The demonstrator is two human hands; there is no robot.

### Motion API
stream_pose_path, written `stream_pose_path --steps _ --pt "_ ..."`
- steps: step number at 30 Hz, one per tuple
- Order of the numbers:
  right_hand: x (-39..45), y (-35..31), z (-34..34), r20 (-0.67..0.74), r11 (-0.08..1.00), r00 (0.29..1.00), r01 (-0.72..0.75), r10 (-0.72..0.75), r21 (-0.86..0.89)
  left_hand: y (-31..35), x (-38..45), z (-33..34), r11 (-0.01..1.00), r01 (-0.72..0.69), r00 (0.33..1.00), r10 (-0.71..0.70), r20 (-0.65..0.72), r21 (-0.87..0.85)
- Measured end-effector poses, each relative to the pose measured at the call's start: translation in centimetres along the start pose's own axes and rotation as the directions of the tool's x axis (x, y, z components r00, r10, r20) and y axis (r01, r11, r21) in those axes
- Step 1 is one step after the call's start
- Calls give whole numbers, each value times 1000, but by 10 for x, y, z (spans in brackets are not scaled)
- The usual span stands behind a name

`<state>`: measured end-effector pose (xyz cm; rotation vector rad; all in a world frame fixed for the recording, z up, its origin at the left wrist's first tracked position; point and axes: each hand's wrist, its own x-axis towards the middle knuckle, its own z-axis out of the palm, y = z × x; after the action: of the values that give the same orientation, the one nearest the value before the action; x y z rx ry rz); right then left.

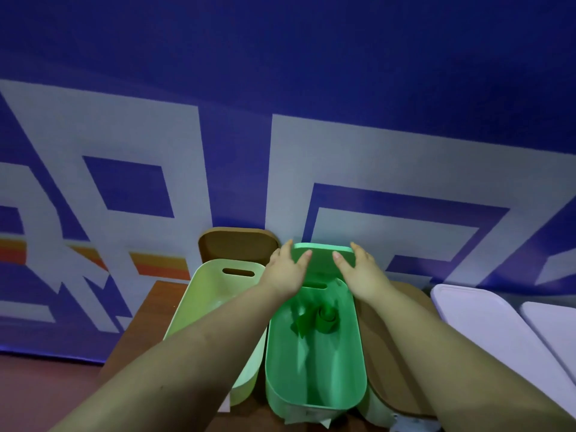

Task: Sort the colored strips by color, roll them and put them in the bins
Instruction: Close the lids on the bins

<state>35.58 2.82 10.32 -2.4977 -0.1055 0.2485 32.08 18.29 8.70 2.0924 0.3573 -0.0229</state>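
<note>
Green lid stands propped against the wall at frame centre, both hands' grip closed on its edges, left hand and right hand, probably to cap the green bin below, where a rolled green strip already sits.

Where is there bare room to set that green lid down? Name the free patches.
Free: the bare wooden tabletop left of the light green bin, and the brown lid lying flat between the green bin and the lilac lids. Crowded: the middle, where both bins sit side by side and both hands hold the green lid against the wall.
</note>
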Motion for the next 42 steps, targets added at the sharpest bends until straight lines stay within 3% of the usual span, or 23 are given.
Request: stream_pose_path --steps 12,20,31,42 --pt "24 11 12 -73 934 986 -117 150 338 -6 19 8 982 103 983 -125 -135 -159" --pt "11 0 -6 -158 933 979 -63 126 354 12 6 -1 971 52 975 -100 -199 -234" --pt "-44 -29 -50 -257 901 965 57 61 430 56 -53 -47 948 -142 969 75 -236 -285" --pt "-103 -7 -16 -211 871 972 17 100 490 17 -100 -42 949 -52 988 3 -156 -312"
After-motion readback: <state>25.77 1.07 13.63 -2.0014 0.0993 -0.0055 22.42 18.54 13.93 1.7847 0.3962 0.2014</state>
